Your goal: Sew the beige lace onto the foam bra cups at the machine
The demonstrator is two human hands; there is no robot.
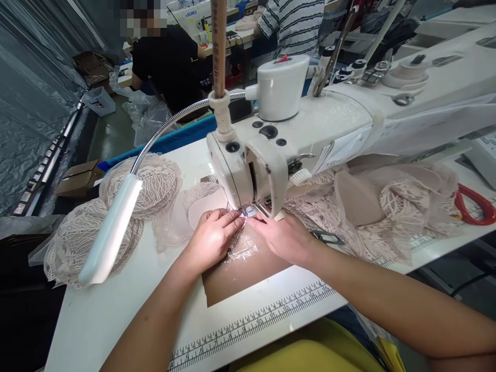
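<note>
A white sewing machine [294, 129] stands on the white table [116, 310]. Both my hands rest just in front of its presser foot [250, 210]. My left hand [213, 237] lies on a beige lace piece [205, 204], fingers together and pressing it flat by the needle. My right hand [282, 236] presses the same fabric from the right, fingertips at the foot. A brown smooth patch [240, 274] lies under my hands. Small thread snips [327, 237] lie just right of my right hand.
Stacked lace cups [155, 181] sit at the left, under a gooseneck lamp [112, 227]. More lace pieces [387, 206] pile at the right, with a red cord [475, 204] beyond. A ruler strip [251, 323] runs along the front edge. Two other people work at machines behind.
</note>
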